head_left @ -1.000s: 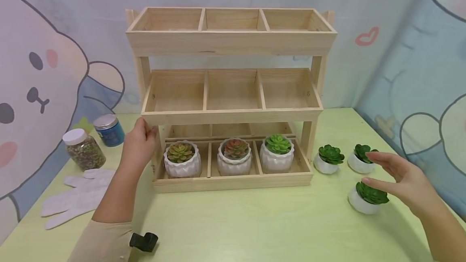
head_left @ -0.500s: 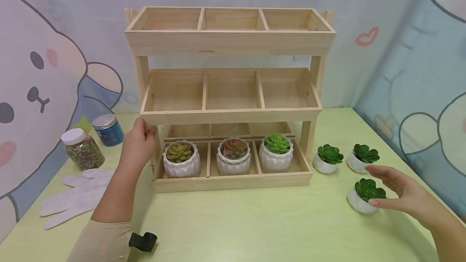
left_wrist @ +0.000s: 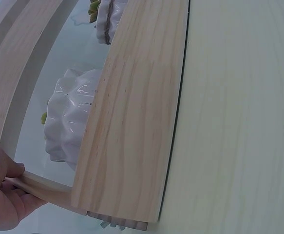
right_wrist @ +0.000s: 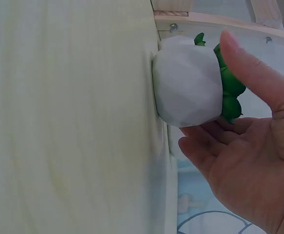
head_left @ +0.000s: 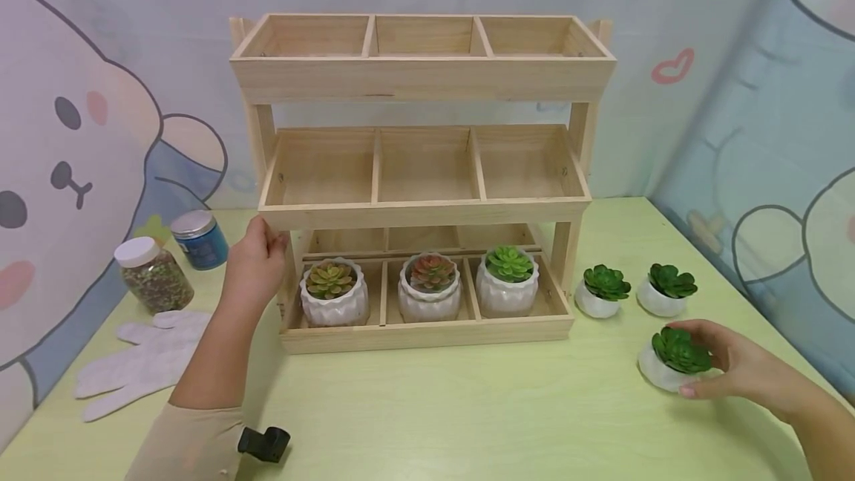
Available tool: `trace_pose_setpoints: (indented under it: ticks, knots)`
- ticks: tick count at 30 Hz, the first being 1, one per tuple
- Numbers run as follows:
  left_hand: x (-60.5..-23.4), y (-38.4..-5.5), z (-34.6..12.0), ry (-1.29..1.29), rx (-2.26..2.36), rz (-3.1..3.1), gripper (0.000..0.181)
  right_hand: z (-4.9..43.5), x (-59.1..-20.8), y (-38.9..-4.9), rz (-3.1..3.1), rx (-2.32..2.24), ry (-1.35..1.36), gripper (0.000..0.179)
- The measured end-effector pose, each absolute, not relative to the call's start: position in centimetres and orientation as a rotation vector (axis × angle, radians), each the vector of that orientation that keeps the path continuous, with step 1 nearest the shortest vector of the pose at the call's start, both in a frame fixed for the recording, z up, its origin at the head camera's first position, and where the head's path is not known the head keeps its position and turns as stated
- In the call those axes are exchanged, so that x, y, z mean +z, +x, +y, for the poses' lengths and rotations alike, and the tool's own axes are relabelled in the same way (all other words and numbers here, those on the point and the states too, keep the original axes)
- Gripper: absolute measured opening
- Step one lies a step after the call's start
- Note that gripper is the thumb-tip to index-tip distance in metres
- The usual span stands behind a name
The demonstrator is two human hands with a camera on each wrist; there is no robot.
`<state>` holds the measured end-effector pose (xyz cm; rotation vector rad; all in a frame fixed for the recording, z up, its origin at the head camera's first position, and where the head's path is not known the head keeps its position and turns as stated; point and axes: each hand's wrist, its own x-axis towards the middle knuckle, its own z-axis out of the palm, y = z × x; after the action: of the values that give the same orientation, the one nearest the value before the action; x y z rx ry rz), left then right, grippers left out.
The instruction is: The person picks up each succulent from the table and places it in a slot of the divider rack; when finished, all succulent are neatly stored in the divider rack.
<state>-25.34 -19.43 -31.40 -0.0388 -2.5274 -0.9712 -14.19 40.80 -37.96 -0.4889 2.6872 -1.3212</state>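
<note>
At the left end of a three-tier wooden plant shelf [head_left: 424,215], my left hand [head_left: 255,262] grips the side post just under the middle tier. In the left wrist view, its thumb and fingers pinch the wooden post [left_wrist: 51,190]. My right hand [head_left: 738,366] surrounds the nearest small succulent [head_left: 681,351] in a white pot [head_left: 657,373], which stands on the table. Its fingers reach behind the plant and the thumb lies at the pot's near side. The right wrist view has the thumb beside the rim of the white pot [right_wrist: 188,80]; firm contact cannot be seen.
Two more green succulents [head_left: 604,284] [head_left: 670,282] in white pots stand behind. Three ruffled white pots with succulents [head_left: 334,292] fill the bottom tier. Left lie white gloves [head_left: 143,362], a jar of granules [head_left: 154,277] and a blue jar [head_left: 200,240]. A black clip [head_left: 263,444] is near the left sleeve.
My right hand has moved down and left, from above the nearest small succulent to around it. The left hand keeps its hold on the shelf post.
</note>
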Motion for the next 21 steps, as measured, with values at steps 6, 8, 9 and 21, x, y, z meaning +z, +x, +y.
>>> trace_pose_setpoints:
  ticks: [6, 8, 9, 21]
  knots:
    - [-31.3, -25.3, -19.4, -0.025, -0.985, -2.544, 0.016, 41.1, -38.3, -14.7, 2.507, -1.483, -0.496, 0.054]
    - [-31.3, -25.3, -19.4, -0.024, -0.986, -2.548, 0.017, 41.2, -38.5, -14.8, 2.489, -1.505, -0.500, 0.050]
    - [-31.3, -25.3, -19.5, -0.023, -0.985, -2.549, 0.017, 41.1, -38.6, -14.8, 2.483, -1.514, -0.505, 0.048]
    - [-31.6, -25.5, -19.7, -0.036, -0.964, -2.535, 0.015, 40.4, -38.5, -15.0, 2.510, -1.566, -0.590, 0.044]
